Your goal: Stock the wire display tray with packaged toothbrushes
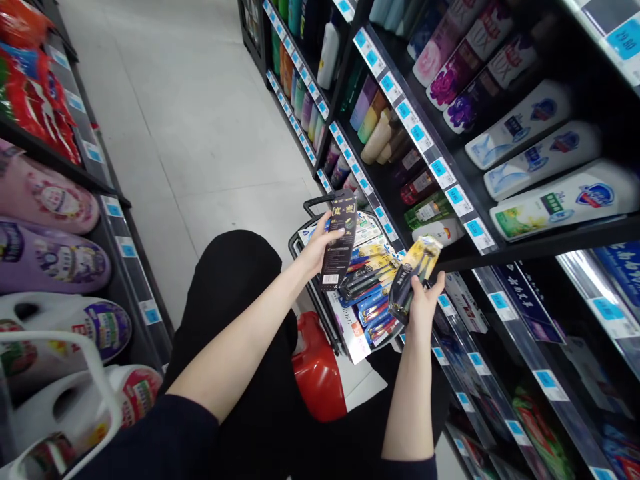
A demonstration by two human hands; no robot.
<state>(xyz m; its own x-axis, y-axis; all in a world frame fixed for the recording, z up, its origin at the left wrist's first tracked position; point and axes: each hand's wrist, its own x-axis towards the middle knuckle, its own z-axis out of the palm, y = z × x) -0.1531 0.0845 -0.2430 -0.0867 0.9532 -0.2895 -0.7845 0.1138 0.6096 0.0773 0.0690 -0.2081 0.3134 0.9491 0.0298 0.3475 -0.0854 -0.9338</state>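
- Between two store shelving runs, the person crouches on the pale floor point(200, 133), dark trousers filling the lower middle of the view.
- On the person's right, the dark shelves point(500, 253) are largely stocked: bottles lie in rows on the upper levels with blue price tags along the edges, and boxed goods sit lower down.
- On the left, another shelf point(120, 280) holds large detergent jugs and refill pouches.
- Ahead of the knees stands a black wire basket point(313, 203), piled with flat carded packs, probably toothbrushes; many remain inside, so the stocking work looks only partly done.
- A red container point(317, 373) rests on the floor just beside the basket.
- The left hand point(320, 247) is curled around a black pack point(340, 240) with gold lettering, thumb across its front, holding it upright above the basket.
- The right hand point(425, 303) grips a yellow-and-black pack point(413, 280) from below, fingers wrapped behind it, tilted toward the lower shelf edge.
- Neither pack is on a shelf yet; both are held over or just beside the basket.
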